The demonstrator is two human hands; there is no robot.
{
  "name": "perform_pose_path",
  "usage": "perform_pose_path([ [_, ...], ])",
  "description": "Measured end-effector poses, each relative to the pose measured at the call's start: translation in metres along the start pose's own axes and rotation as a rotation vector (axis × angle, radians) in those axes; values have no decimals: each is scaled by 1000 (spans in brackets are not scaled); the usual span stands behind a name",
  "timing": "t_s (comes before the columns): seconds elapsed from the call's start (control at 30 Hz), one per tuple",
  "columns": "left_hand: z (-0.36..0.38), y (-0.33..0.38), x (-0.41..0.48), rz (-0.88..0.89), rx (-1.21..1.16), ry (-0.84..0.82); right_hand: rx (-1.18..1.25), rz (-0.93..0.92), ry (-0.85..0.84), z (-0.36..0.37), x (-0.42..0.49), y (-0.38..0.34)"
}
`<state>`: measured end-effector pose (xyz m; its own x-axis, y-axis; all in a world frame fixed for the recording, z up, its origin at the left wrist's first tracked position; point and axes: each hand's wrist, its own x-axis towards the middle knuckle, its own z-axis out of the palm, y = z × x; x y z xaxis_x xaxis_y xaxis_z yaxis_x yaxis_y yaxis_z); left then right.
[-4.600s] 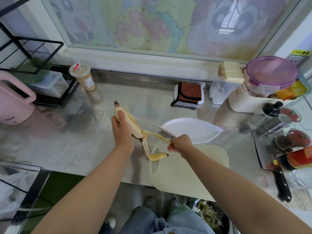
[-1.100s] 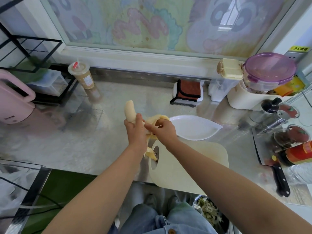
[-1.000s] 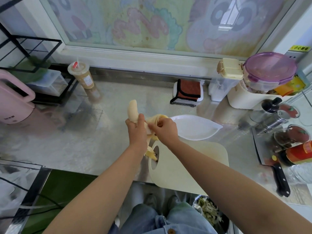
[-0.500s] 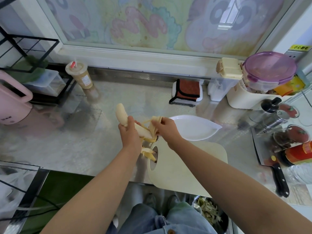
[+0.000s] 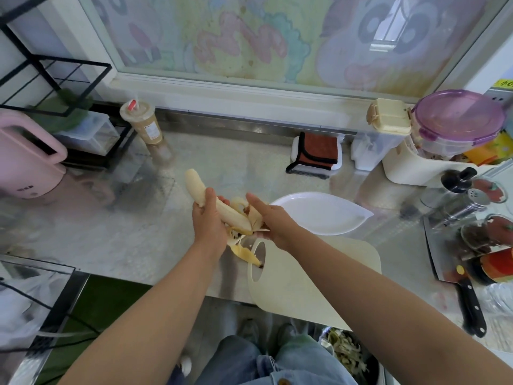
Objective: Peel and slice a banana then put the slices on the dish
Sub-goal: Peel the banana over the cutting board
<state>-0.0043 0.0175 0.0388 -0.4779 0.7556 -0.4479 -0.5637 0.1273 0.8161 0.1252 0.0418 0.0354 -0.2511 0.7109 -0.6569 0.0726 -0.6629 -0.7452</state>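
Observation:
My left hand [image 5: 208, 223] grips a pale, mostly bared banana [image 5: 195, 186] around its middle, its far tip pointing up and left. Yellow peel [image 5: 245, 252] strips hang from the near end, down over the handle hole of the cream cutting board [image 5: 311, 284]. My right hand [image 5: 273, 220] pinches a bunch of peel at that near end. Just right of my hands lies the white leaf-shaped dish [image 5: 319, 213], with nothing on it. At the counter's right edge a cleaver [image 5: 455, 270] with a black handle lies flat.
A pink kettle [image 5: 26, 159], a black wire rack [image 5: 50, 79] and a lidded drink cup [image 5: 143, 125] stand at the back left. A folded cloth [image 5: 316, 154], white containers [image 5: 399, 151] and spice jars [image 5: 477, 201] crowd the back right. A waste bowl [image 5: 349, 357] sits below the counter edge.
The peel has come down from most of the banana. My left hand has tilted the bared tip to the left, and my right hand has pulled the peel toward the near end.

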Motion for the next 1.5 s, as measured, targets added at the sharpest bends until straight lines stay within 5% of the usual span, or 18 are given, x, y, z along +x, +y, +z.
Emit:
perform_pose_path([
  [0.1,-4,-4,-2,3,77,-110,-92,43,-32,8,0,-2],
  [0.23,-5,-6,-1,12,181,-133,-72,-59,124,7,11,7],
  [0.47,-4,-15,0,-141,326,-69,-536,-365,431,9,7,7],
  [0.63,0,-7,-1,-25,271,-39,-171,-139,504,9,10,3],
  [0.73,-7,-5,-3,9,229,-59,47,-50,457,10,13,3],
  [0.93,-13,-2,-6,122,196,-105,91,18,195,8,8,-3],
  [1.2,-19,2,-3,87,90,-126,204,-32,248,1,11,1],
  [1.5,-17,-3,6,-50,111,88,128,-169,85,0,0,4],
])
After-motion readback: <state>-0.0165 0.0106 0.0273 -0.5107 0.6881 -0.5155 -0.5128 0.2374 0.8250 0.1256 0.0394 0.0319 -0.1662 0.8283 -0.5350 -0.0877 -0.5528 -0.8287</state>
